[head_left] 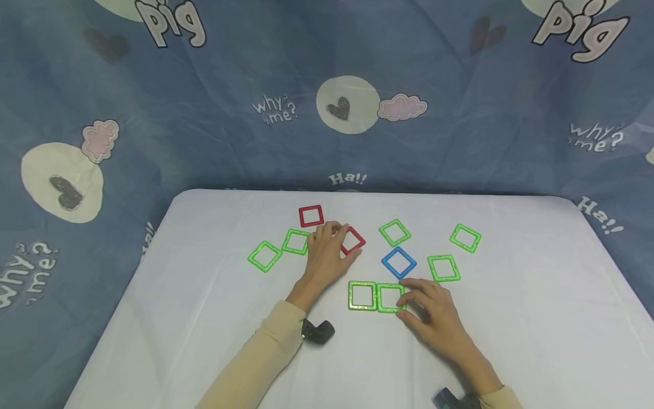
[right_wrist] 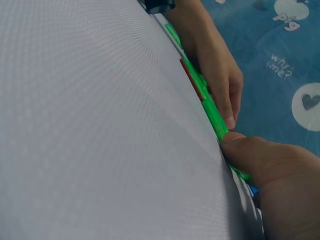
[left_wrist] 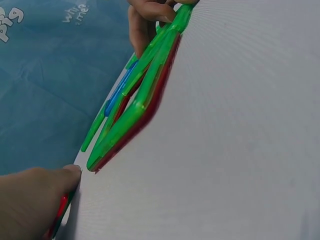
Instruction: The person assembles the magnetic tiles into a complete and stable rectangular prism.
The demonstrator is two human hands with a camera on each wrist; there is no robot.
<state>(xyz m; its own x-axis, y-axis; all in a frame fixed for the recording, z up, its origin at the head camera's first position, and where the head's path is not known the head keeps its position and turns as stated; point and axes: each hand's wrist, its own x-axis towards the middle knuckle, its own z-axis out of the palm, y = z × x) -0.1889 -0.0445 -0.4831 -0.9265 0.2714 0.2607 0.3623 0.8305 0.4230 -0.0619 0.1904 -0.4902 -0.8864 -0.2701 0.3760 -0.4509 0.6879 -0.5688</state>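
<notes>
My left hand [head_left: 326, 258] spans a red square magnetic tile [head_left: 360, 233], fingers at its upper left edge and thumb at its lower right. Nearer me, two green square frames lie side by side: a left green tile [head_left: 363, 282] and a right green tile [head_left: 384, 311]. My right hand [head_left: 434, 315] pinches the right green tile by its outer edge, thumb below and fingers above. In the left wrist view, a red layer [left_wrist: 155, 107] shows under the nearer green tile [left_wrist: 120, 127]. The left thumb [left_wrist: 65, 177] hides most of its own tile there.
Around the hands lie a second red tile [head_left: 311, 225], a blue tile [head_left: 389, 268] and several loose green tiles, such as one at the far right [head_left: 475, 244] and one at the left [head_left: 258, 265]. The white table [head_left: 204, 318] ends at a blue printed cloth [head_left: 255, 153].
</notes>
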